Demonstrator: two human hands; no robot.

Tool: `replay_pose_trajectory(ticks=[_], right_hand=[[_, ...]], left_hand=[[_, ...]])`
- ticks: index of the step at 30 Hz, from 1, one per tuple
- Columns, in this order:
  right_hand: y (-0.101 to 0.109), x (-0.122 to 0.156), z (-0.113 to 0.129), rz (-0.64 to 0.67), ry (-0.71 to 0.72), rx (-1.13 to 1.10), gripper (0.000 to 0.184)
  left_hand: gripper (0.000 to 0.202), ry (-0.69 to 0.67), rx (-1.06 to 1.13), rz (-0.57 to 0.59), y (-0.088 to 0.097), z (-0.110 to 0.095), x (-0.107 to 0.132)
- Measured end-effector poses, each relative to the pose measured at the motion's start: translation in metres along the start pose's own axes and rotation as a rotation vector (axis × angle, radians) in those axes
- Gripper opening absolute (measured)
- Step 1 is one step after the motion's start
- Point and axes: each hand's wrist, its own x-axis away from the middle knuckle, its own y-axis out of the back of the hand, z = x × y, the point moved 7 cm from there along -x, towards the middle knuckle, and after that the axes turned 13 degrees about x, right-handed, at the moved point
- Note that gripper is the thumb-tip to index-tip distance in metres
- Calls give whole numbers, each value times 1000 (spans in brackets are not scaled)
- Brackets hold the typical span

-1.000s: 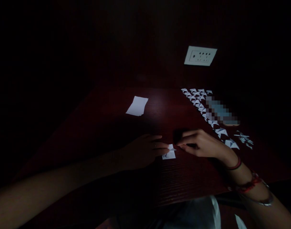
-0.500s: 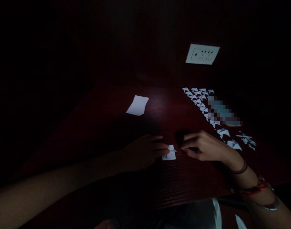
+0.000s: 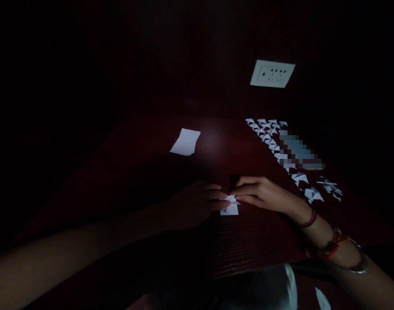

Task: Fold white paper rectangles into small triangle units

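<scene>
A small white paper piece [image 3: 229, 209], partly folded, lies on the dark red wooden table [image 3: 248, 241] in front of me. My left hand [image 3: 197, 202] rests flat on the table with its fingertips pressing the paper's left edge. My right hand [image 3: 260, 193] reaches in from the right, fingers together, touching the paper's upper right corner. The scene is very dim.
A stack of white paper slips [image 3: 185, 142] lies farther back at the centre. Several small folded white paper pieces [image 3: 268, 133] run in a row along the right side, down to two larger ones [image 3: 313, 194]. A white wall socket [image 3: 272, 73] sits behind.
My right hand has moved left, from just beside the paper to touching its upper corner. The left hand has stayed on the paper's left edge.
</scene>
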Motion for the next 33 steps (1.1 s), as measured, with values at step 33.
replay_pose_trajectory(ticks=[33], right_hand=[[-11, -6, 0, 69, -80, 58, 28]], left_hand=[[34, -26, 9, -71, 0, -6, -3]])
